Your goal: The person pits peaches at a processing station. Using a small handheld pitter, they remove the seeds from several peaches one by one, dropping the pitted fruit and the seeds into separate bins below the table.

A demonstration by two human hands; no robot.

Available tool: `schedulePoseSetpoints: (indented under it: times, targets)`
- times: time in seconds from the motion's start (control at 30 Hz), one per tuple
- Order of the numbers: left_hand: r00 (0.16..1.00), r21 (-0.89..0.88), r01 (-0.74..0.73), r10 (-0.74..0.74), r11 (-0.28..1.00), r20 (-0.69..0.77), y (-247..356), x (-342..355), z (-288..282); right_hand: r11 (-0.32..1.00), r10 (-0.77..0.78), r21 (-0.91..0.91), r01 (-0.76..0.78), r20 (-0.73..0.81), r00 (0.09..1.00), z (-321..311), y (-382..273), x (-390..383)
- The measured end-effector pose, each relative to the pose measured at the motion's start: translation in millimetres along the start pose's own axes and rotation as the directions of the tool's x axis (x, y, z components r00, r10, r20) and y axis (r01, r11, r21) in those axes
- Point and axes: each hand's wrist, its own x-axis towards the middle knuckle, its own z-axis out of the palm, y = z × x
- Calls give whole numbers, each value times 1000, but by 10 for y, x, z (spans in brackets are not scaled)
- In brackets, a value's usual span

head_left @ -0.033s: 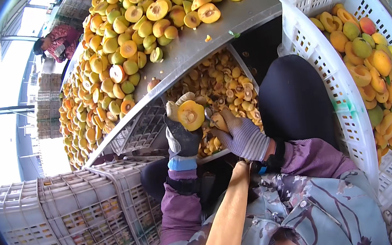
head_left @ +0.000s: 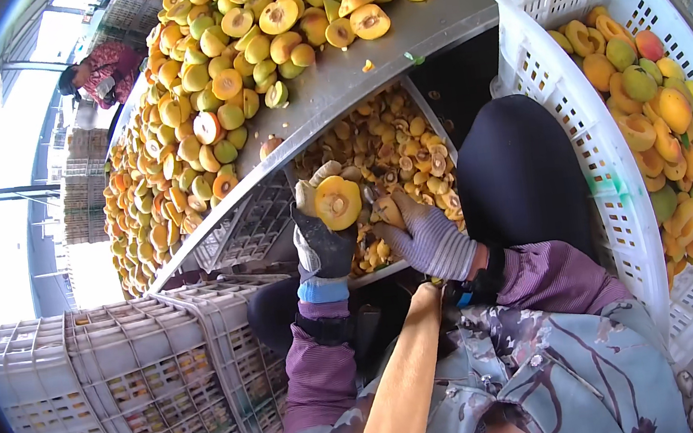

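My left hand (head_left: 321, 245), in a grey and black work glove, is closed round a yellow peach half (head_left: 338, 203) and holds its cut face upward. Just to the right, my right hand (head_left: 438, 244) wears a striped knit glove and is closed on a small tool with a rounded tan handle (head_left: 386, 211). The tool's metal end is small and partly hidden near the peach half, and I cannot tell whether it touches the flesh. Beneath both hands, a crate holds many brownish-yellow scraps and pits (head_left: 408, 153).
Piled peach halves (head_left: 214, 86) cover much of the metal table (head_left: 332, 97) ahead. A white slotted crate (head_left: 563, 116) of peaches stands at my right. Stacked crates (head_left: 134, 355) stand at my left. A long tan bar (head_left: 402, 383) rises from below. Another person (head_left: 106, 75) works at far left.
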Motion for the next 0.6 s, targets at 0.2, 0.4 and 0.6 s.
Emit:
schedulePoseSetpoints:
  times: [0.2,0.4,0.6]
  targets:
    - [963,215,-267,271,940,11,-184,-188,180,678,393,483,-554,400,828,-157,-295,25]
    - [940,818,-292,307,496,150,-299,-251,97,993,-69,94,74,-53,996,-34,116,70]
    - [872,926,-318,447,202,201,-290,-272,77,966,-92,-252,64,-98,991,-106,-68,9]
